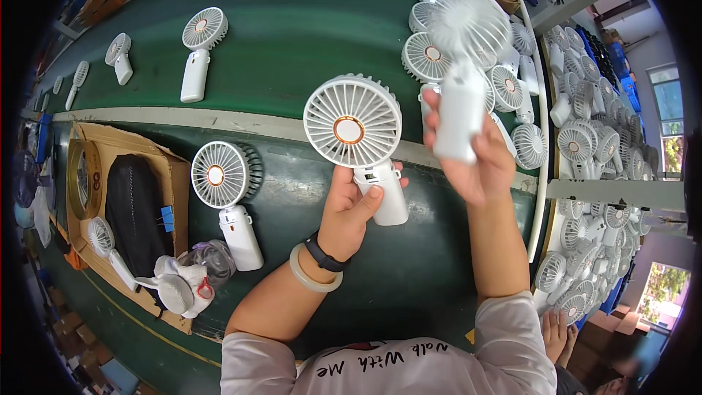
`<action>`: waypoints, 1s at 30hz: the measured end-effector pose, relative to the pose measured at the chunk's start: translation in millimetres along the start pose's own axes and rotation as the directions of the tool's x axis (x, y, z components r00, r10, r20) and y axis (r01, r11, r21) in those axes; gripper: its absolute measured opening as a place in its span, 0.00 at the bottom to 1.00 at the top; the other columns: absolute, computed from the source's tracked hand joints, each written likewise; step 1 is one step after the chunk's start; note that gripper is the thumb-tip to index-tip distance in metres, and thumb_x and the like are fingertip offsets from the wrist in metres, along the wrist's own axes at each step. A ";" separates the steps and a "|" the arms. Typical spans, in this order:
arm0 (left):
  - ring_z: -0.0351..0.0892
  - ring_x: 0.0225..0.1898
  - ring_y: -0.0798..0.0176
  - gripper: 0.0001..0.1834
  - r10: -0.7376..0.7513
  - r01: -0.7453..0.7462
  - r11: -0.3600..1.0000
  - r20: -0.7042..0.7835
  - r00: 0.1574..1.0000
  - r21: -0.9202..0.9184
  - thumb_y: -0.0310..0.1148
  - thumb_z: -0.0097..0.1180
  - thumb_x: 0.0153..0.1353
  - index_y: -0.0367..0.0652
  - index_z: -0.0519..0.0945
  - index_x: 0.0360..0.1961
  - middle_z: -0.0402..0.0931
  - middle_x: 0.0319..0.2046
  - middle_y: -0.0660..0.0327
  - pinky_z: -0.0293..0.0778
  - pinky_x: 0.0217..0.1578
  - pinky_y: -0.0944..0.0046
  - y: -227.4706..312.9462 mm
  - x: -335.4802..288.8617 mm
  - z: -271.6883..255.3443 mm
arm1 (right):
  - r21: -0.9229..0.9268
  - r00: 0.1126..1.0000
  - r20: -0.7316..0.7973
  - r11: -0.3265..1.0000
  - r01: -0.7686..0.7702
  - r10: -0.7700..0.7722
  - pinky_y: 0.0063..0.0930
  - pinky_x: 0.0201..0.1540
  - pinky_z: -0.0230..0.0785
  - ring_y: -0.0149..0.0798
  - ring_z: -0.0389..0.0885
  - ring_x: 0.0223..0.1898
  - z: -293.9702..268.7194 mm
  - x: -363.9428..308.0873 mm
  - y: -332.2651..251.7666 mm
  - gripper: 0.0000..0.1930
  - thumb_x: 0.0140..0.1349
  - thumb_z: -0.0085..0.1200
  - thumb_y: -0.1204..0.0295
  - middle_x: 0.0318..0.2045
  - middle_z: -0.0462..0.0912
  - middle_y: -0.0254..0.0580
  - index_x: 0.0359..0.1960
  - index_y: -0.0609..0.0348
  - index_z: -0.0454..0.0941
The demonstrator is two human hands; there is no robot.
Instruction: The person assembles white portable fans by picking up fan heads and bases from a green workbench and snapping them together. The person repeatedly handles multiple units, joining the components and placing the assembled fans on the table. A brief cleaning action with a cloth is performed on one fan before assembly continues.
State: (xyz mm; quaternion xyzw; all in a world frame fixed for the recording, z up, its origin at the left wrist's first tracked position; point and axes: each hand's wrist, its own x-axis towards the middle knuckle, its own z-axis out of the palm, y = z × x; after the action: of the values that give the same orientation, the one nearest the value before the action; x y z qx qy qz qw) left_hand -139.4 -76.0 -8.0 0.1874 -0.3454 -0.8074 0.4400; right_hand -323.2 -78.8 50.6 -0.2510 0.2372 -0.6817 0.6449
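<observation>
My left hand (pixel 345 212) is wrapped round the handle of a white handheld fan (pixel 384 197), its round grille turned up toward me with a copper-coloured ring at the centre. The thumb rests on the front of the handle. In my right hand (pixel 486 168) is a second white handheld fan (pixel 461 113), held upright and smeared by motion, its head over the piled fans. Left of my left hand, another white fan (pixel 241 238) lies on the green work surface, touching neither hand.
White fans (pixel 431 58) crowd the belt's far right; more (pixel 578 139) fill trays beyond the white rail (pixel 542 175). Spaced fans (pixel 194 77) lie on the green belt (pixel 292 29). At left, a cardboard box (pixel 175 183) holds tape and a black pouch. Another person's hand (pixel 557 336) shows lower right.
</observation>
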 end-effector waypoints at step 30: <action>0.75 0.46 0.56 0.23 -0.114 0.116 0.990 0.034 0.993 -0.082 0.32 0.45 0.62 0.44 0.57 0.57 0.67 0.49 0.51 0.73 0.47 0.49 3.2 -3.0 3.5 | -0.290 0.980 -0.192 0.951 -0.102 0.047 0.33 0.42 0.74 0.38 0.79 0.39 -33.1 -49.4 30.7 0.18 0.60 0.50 0.71 0.42 0.76 0.47 0.51 0.61 0.64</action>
State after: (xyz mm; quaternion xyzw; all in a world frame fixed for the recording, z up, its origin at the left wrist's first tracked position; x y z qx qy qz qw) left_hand -138.0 -73.3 -3.3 0.1764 -0.3062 -0.8479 0.3952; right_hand -319.2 -31.2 3.7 -0.2728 0.4049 -0.6332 0.6006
